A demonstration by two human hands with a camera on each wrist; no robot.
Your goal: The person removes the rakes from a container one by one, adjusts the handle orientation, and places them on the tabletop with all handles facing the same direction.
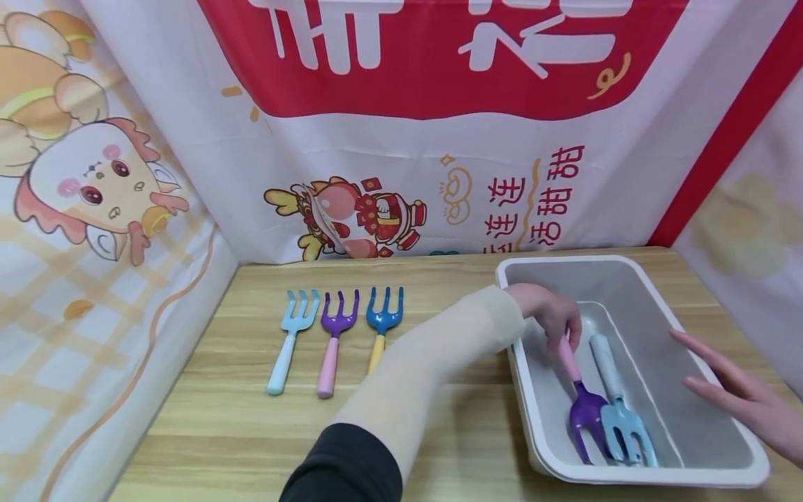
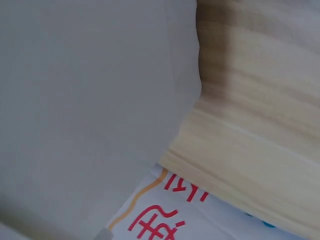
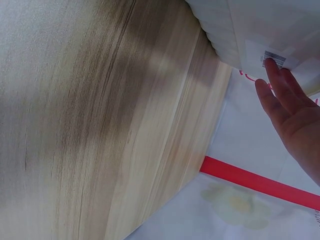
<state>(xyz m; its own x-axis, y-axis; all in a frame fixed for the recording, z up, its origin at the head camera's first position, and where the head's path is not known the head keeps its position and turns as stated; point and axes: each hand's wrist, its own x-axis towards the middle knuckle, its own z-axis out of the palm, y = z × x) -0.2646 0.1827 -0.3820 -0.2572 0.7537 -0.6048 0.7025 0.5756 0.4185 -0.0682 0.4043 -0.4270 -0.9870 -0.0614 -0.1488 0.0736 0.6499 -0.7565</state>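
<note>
In the head view my left hand (image 1: 553, 319) reaches down into the grey bin (image 1: 674, 477) and grips the pink handle of a purple hand fork (image 1: 586, 411). Beside that fork lies a light blue hand fork (image 1: 607, 366), its tines overlapping the purple ones. My right hand (image 1: 740, 392) is at the bin's right side, fingers straight. Its fingertips lie at the outer wall near a barcode label (image 3: 274, 59) in the right wrist view. The left wrist view shows the bin's wall but not the left hand.
Left of the bin, three forks lie in a row on the wooden table (image 1: 219, 432): a light blue one (image 1: 285, 359), a purple one with pink handle (image 1: 329, 362) and a blue one with yellow handle (image 1: 385, 318). Printed cloth (image 1: 376, 150) hangs behind and at the sides.
</note>
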